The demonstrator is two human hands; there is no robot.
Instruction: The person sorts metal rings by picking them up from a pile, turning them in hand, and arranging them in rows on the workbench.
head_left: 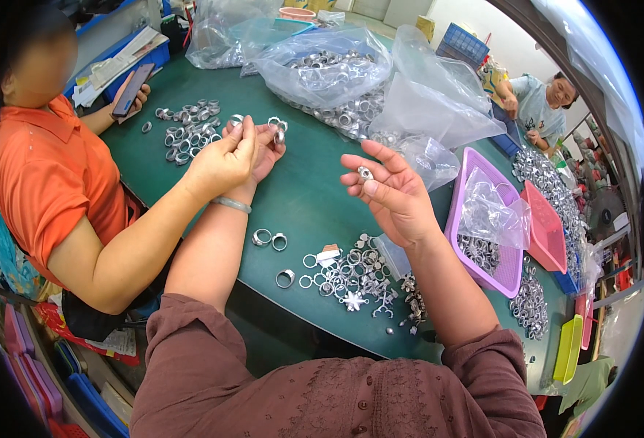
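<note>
My left hand (266,157), with a pale bangle (232,204) on its wrist, is raised over the green table and closed on silver rings (279,131) at its fingertips. A co-worker's hand (228,157) overlaps it from the left and pinches another silver ring (236,119); part of my palm is hidden behind it. To the right, my right hand (398,197) is palm up, holding a small silver ring (365,173) between thumb and fingers. Below my hands lies a mixed pile of silver rings (358,270), with a few larger loose rings (262,237) to its left.
Another ring pile (193,131) lies by the co-worker in orange (59,182), who holds a phone (133,89). Plastic bags of rings (329,73) fill the table's far side. A purple basket (515,281), pink tray (548,241) and yellow tray (568,350) stand right. Another person (544,106) sits beyond.
</note>
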